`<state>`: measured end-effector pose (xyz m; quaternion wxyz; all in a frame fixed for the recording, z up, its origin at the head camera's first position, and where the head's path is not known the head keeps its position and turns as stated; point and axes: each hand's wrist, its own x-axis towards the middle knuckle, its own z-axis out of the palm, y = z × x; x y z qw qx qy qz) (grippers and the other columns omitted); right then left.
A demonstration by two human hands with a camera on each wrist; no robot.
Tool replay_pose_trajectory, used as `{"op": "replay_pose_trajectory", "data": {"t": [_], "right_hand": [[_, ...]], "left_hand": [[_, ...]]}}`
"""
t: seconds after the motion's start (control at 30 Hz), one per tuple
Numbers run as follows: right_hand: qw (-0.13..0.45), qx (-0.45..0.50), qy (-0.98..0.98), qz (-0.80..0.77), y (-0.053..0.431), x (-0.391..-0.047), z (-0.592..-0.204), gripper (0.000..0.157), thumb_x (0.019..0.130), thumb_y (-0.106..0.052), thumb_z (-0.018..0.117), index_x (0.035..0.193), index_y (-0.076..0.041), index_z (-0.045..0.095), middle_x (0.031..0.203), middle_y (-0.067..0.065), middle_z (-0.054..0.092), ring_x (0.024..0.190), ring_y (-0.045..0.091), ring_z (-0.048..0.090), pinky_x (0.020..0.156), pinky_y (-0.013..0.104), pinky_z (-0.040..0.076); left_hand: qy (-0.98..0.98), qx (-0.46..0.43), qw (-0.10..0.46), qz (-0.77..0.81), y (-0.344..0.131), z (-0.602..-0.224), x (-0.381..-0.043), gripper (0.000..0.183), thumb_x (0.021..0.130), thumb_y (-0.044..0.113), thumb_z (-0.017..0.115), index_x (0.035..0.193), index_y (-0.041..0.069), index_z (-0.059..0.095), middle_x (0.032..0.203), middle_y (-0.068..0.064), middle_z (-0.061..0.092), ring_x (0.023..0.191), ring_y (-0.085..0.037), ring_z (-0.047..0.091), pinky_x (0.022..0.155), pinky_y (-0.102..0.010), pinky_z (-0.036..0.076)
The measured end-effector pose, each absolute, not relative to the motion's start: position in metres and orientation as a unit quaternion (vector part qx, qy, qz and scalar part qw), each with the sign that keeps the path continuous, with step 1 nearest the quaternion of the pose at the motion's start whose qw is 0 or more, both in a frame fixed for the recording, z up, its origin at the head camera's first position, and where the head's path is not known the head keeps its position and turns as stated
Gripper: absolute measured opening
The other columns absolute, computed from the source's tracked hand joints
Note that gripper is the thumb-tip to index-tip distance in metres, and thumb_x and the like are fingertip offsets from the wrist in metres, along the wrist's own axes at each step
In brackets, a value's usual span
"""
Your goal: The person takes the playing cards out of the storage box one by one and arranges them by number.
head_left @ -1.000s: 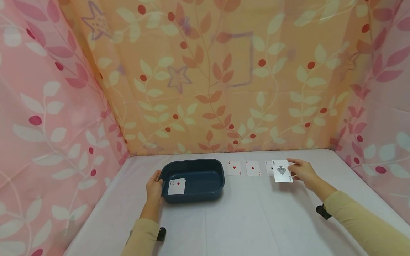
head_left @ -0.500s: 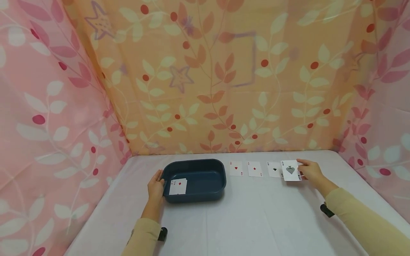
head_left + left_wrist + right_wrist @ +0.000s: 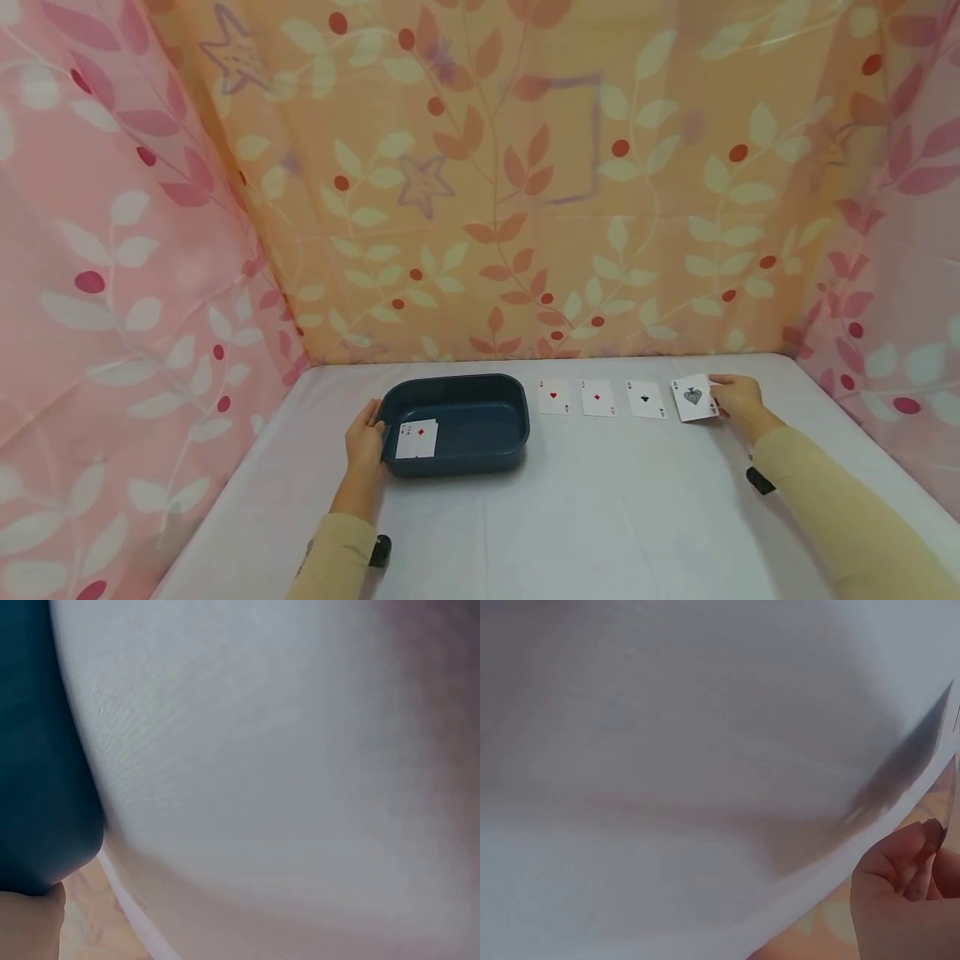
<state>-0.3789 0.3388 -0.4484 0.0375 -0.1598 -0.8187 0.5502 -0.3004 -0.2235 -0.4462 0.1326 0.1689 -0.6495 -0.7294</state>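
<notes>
My right hand [image 3: 739, 403] pinches the ace of spades [image 3: 693, 397] by its right edge, the card slightly tilted just over the tabletop. In the right wrist view, the thumb and fingers [image 3: 900, 859] close on the card's edge, seen nearly side-on. To its left lie the ace of clubs [image 3: 647, 401], the ace of diamonds [image 3: 598, 398] and the ace of hearts [image 3: 553, 397], face up in a row. My left hand [image 3: 364, 437] grips the left end of a dark blue rectangular bin [image 3: 454, 468]. Inside it sits a small stack of playing cards [image 3: 417, 439], a diamond card on top.
A white cloth covers the table [image 3: 570, 517]. Behind it hangs an orange leaf-patterned curtain [image 3: 480, 250], with a pink curtain [image 3: 135, 350] on the left and another on the right. The bin's right end stands close to the ace of hearts.
My right hand has carried the ace of spades rightward and lowered it, uncovering the ace of clubs. The left hand stays on the bin. The head view has shifted slightly.
</notes>
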Motion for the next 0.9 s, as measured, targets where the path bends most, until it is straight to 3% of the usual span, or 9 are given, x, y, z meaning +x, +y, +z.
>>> {"op": "replay_pose_trajectory", "data": {"t": [0.17, 0.33, 0.43, 0.5, 0.6, 0.73, 0.9], "right_hand": [[0.037, -0.180, -0.806, 0.563, 0.338, -0.384, -0.451, 0.053, 0.086, 0.006, 0.044, 0.137, 0.017, 0.038, 0.090, 0.022, 0.056, 0.052, 0.011, 0.045, 0.046, 0.022, 0.043], [0.014, -0.214, -0.809, 0.547, 0.341, -0.383, -0.453, 0.053, 0.091, 0.000, 0.046, 0.142, 0.012, 0.036, 0.124, 0.033, 0.046, 0.059, 0.010, 0.046, 0.051, 0.021, 0.045], [0.016, -0.217, -0.811, 0.543, 0.344, -0.380, -0.454, 0.053, 0.092, -0.002, 0.048, 0.142, 0.011, 0.036, 0.129, 0.033, 0.045, 0.066, 0.008, 0.048, 0.056, 0.021, 0.047], [0.027, -0.204, -0.815, 0.542, 0.346, -0.378, -0.455, 0.053, 0.091, -0.001, 0.049, 0.140, 0.014, 0.037, 0.119, 0.033, 0.051, 0.067, 0.008, 0.049, 0.056, 0.021, 0.048], [0.047, -0.188, -0.820, 0.539, 0.347, -0.374, -0.456, 0.053, 0.088, -0.001, 0.050, 0.138, 0.016, 0.039, 0.092, 0.021, 0.061, 0.063, 0.008, 0.049, 0.054, 0.022, 0.047], [0.068, -0.182, -0.815, 0.546, 0.341, -0.368, -0.455, 0.053, 0.087, -0.002, 0.050, 0.136, 0.015, 0.042, 0.066, 0.000, 0.057, 0.054, 0.008, 0.049, 0.048, 0.021, 0.045], [0.073, -0.160, -0.809, 0.560, 0.325, -0.358, -0.449, 0.051, 0.091, -0.006, 0.052, 0.137, 0.013, 0.043, 0.076, -0.002, 0.061, 0.061, 0.005, 0.050, 0.051, 0.020, 0.045]], "left_hand": [[-0.652, 0.169, 0.133, -0.727, -0.226, -0.446, -0.300, 0.054, 0.099, -0.009, 0.031, 0.152, 0.000, 0.024, 0.156, -0.013, 0.027, 0.145, -0.026, 0.022, 0.117, -0.040, 0.016], [-0.655, 0.169, 0.131, -0.725, -0.226, -0.446, -0.298, 0.054, 0.099, -0.009, 0.030, 0.152, 0.000, 0.024, 0.156, -0.013, 0.027, 0.145, -0.026, 0.021, 0.117, -0.040, 0.016], [-0.655, 0.168, 0.130, -0.725, -0.226, -0.446, -0.297, 0.055, 0.098, -0.010, 0.030, 0.152, -0.001, 0.023, 0.156, -0.014, 0.027, 0.145, -0.027, 0.021, 0.117, -0.041, 0.015], [-0.656, 0.167, 0.130, -0.725, -0.226, -0.446, -0.296, 0.055, 0.098, -0.010, 0.030, 0.152, -0.001, 0.023, 0.156, -0.014, 0.026, 0.145, -0.027, 0.021, 0.117, -0.041, 0.016], [-0.657, 0.172, 0.129, -0.722, -0.225, -0.447, -0.296, 0.055, 0.099, -0.009, 0.030, 0.152, 0.000, 0.023, 0.156, -0.014, 0.026, 0.145, -0.028, 0.021, 0.117, -0.041, 0.016], [-0.653, 0.173, 0.131, -0.725, -0.225, -0.446, -0.296, 0.054, 0.099, -0.009, 0.030, 0.152, 0.001, 0.024, 0.156, -0.014, 0.026, 0.145, -0.027, 0.021, 0.117, -0.041, 0.016], [-0.652, 0.165, 0.133, -0.728, -0.224, -0.445, -0.297, 0.054, 0.099, -0.010, 0.030, 0.152, -0.001, 0.023, 0.156, -0.015, 0.026, 0.145, -0.027, 0.021, 0.117, -0.040, 0.016]]}}
